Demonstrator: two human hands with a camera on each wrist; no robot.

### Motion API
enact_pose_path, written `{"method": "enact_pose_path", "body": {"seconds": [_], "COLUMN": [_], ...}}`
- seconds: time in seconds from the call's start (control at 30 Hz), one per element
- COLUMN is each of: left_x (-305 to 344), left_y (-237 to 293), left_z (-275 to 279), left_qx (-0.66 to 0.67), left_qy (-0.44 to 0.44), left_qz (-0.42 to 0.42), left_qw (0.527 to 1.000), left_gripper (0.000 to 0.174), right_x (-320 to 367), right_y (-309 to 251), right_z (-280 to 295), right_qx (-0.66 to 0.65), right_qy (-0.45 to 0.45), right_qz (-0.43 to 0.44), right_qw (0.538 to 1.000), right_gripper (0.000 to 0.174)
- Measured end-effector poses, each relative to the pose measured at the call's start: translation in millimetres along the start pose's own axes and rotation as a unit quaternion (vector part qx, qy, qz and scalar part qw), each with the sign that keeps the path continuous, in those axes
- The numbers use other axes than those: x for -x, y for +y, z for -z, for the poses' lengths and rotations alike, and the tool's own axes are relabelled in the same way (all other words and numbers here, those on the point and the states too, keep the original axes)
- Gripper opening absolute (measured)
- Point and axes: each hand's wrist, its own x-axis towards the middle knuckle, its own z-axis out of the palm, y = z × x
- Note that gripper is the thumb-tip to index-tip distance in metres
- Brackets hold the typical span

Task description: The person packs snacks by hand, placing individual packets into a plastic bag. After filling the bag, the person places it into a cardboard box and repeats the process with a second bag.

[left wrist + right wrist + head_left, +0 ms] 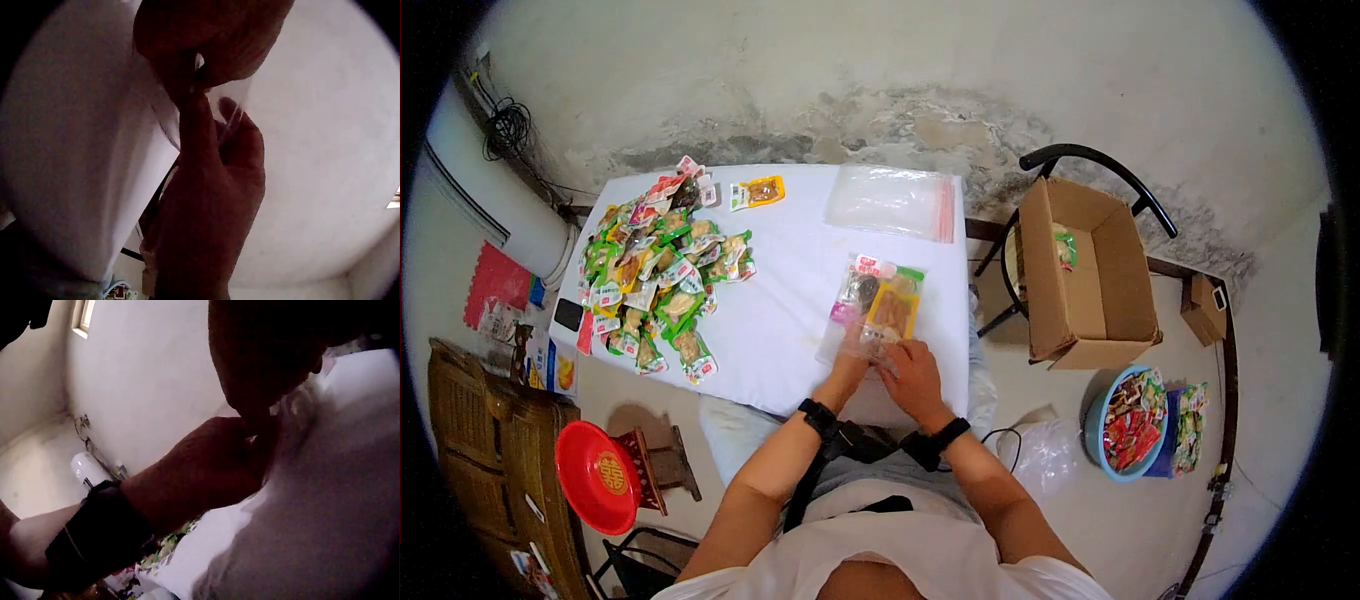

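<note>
While both hands meet at its near end, a clear bag [836, 338] sits over the right part of the worktop [785, 265], toward the near side. Snack packs show in the bag: a dark pack [862, 290] with a white and pink wrapper on the left, and a yellow pack [894, 308] on the right. The left grip [850, 368] pinches the bag's near end with its thumb and fingers. The right grip [914, 378] pinches the see-through plastic too, just beside the left one. Each wrist wears a black band.

Past the bag, at the far right, lies a flat stack of clear bags [890, 203] with red edges on the right. Off to the left is a big, messy heap of snacks [662, 270], green, white, red and yellow. An orange pack [758, 192] lies at the far side, between the heap and the stack. A black phone [569, 315] lies by the left edge.

Farther right, a brown box [1125, 290] sits on a black chair [1148, 190], with a green pack [1065, 248] inside. Nearer, a blue tub [1094, 430] holds red and green packs. At the near left is a big red bowl [578, 480].
</note>
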Motion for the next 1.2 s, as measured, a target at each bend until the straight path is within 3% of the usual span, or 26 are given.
{"method": "enact_pose_path", "body": {"seconds": [0.3,0.43,0.5,0.53,0.6,0.73,0.8,0.83,0.9,0.97,1.03,1.1,1.2], "left_x": [8.3,13.3,10.2,8.8,6.9,6.6,17.1,14.3,9.7,8.3,10.2,16.5,14.5], "left_y": [4.6,-18.8,-42.7,-46.7,-52.9,-45.2,-24.5,-27.5,-41.1,-53.9,-49.3,-43.9,-50.6], "left_z": [-5.9,13.4,19.1,20.3,22.4,19.7,8.4,10.9,20.0,18.5,13.1,11.8,13.0], "left_qx": [0.026,-0.046,-0.106,-0.104,-0.229,-0.168,-0.192,-0.191,-0.329,-0.315,-0.304,-0.253,-0.256], "left_qy": [0.017,-0.013,0.003,0.003,0.005,-0.040,0.017,0.015,-0.002,0.000,0.000,0.011,0.024], "left_qz": [-0.075,-0.023,-0.139,-0.141,-0.223,-0.206,-0.200,-0.201,-0.202,-0.205,-0.205,-0.153,-0.199], "left_qw": [0.997,0.999,0.985,0.985,0.948,0.963,0.961,0.961,0.923,0.927,0.930,0.955,0.946], "left_gripper": [0.061,0.065,0.063,0.063,0.055,0.044,0.029,0.029,0.037,0.042,0.047,0.051,0.050], "right_x": [-21.6,-26.6,-29.8,-31.6,-33.7,-39.0,-44.6,-47.6,-49.9,-52.9,-52.9,-53.5,-54.7], "right_y": [11.0,16.2,15.6,16.0,17.5,19.9,22.4,24.3,25.8,26.1,32.6,35.8,34.9], "right_z": [-5.9,-12.0,-12.2,-12.9,-13.8,-16.5,-17.7,-18.2,-20.6,-23.7,-30.2,-33.1,-35.4], "right_qx": [0.170,0.225,0.226,0.236,0.247,0.253,0.274,0.266,0.260,0.234,0.231,0.223,0.215], "right_qy": [-0.055,-0.055,-0.062,-0.061,-0.060,-0.065,-0.070,-0.087,-0.102,-0.153,-0.143,-0.138,-0.154], "right_qz": [0.062,0.078,0.084,0.090,0.097,0.111,0.109,0.089,0.067,-0.012,-0.013,-0.007,-0.073], "right_qw": [0.982,0.970,0.968,0.966,0.962,0.959,0.953,0.956,0.958,0.960,0.962,0.965,0.962], "right_gripper": [0.032,0.029,0.027,0.027,0.027,0.017,0.013,0.009,0.006,0.006,0.006,0.006,0.007]}}
